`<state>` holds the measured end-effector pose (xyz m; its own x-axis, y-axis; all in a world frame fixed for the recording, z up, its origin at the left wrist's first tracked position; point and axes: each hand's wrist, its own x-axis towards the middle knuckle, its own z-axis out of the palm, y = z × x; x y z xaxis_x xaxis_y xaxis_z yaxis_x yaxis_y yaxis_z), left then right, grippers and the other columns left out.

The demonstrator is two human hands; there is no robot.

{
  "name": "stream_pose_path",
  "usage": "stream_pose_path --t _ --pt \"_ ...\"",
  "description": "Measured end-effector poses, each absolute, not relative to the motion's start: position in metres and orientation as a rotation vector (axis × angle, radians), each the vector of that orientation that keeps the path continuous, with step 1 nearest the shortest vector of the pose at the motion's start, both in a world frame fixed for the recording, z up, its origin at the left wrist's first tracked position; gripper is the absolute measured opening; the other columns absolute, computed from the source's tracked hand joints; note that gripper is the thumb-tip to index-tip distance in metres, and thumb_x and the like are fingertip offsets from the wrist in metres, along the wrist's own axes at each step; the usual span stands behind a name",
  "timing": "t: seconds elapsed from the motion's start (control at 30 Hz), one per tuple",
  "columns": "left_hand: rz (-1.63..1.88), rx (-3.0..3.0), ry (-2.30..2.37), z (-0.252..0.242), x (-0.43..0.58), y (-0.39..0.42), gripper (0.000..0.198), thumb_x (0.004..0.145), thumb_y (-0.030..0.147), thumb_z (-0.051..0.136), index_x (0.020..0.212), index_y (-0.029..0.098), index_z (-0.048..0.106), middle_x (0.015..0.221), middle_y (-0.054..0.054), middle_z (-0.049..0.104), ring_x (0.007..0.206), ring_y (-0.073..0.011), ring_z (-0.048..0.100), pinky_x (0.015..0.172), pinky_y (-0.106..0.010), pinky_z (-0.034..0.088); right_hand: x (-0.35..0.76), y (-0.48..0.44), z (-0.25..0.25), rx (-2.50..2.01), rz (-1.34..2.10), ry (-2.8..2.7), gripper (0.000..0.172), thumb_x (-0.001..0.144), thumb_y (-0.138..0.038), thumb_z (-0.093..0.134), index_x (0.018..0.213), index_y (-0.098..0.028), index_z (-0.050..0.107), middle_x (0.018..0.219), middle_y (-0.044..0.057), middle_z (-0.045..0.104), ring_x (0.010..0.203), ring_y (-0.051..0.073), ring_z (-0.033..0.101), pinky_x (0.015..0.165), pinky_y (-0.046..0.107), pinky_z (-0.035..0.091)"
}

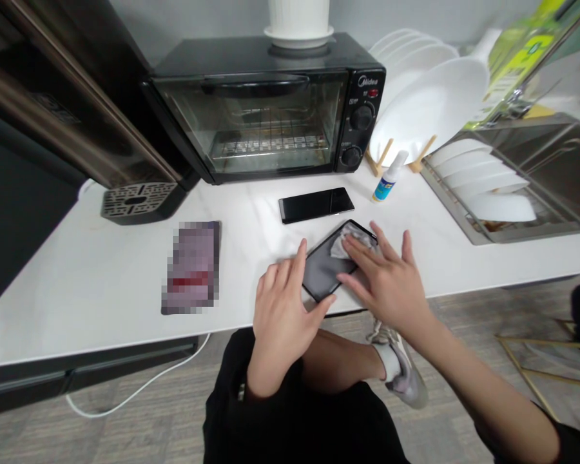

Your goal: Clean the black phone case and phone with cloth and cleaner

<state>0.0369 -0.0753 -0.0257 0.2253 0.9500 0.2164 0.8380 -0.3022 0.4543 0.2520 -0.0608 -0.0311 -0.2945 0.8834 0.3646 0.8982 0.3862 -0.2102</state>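
Observation:
A phone [325, 269] with a black rim and a greyish screen lies at a slant near the front edge of the white counter. My left hand [283, 309] steadies it, index finger along its left side and thumb at its lower corner. On the phone's upper right part, the fingertips of my right hand [391, 277] press a crumpled pale wipe [341, 247] against the screen, with the other fingers spread. Just behind lies a second black phone [316, 205], face up. A small white spray bottle [389, 177] with a blue label stands upright to the right of it.
A black toaster oven [270, 122] stands behind, a white pot [299, 22] on top. White plates [430, 103] lean in a wooden rack beside the sink [522, 238]. To the left are a blurred-out flat item [192, 269] and a machine with a drip tray [138, 201].

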Motion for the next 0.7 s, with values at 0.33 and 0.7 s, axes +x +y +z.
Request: stream_pose_path --t 0.33,0.7 --pt "0.715 2.243 1.656 -0.025 0.033 -0.075 0.090 0.090 0.027 0.069 0.167 0.021 0.024 0.137 -0.010 0.064 0.116 -0.0292 0.057 0.104 -0.044 0.047 0.207 -0.090 -0.023 -1.174 0.270 -2.467 0.075 0.098 -0.071 0.053 0.147 -0.014 0.059 0.154 0.011 0.060 0.159 0.034 0.032 0.132 0.068 0.011" --pt "0.730 2.278 1.648 -0.024 0.035 -0.075 0.094 0.090 0.045 0.074 0.167 0.027 0.023 0.135 -0.009 0.064 0.115 -0.0312 0.057 0.104 -0.047 0.046 0.251 -0.047 -0.032 -1.482 -0.061 -2.285 0.078 0.101 -0.069 0.048 0.149 -0.009 0.056 0.153 0.017 0.060 0.159 0.041 0.029 0.127 0.074 0.014"
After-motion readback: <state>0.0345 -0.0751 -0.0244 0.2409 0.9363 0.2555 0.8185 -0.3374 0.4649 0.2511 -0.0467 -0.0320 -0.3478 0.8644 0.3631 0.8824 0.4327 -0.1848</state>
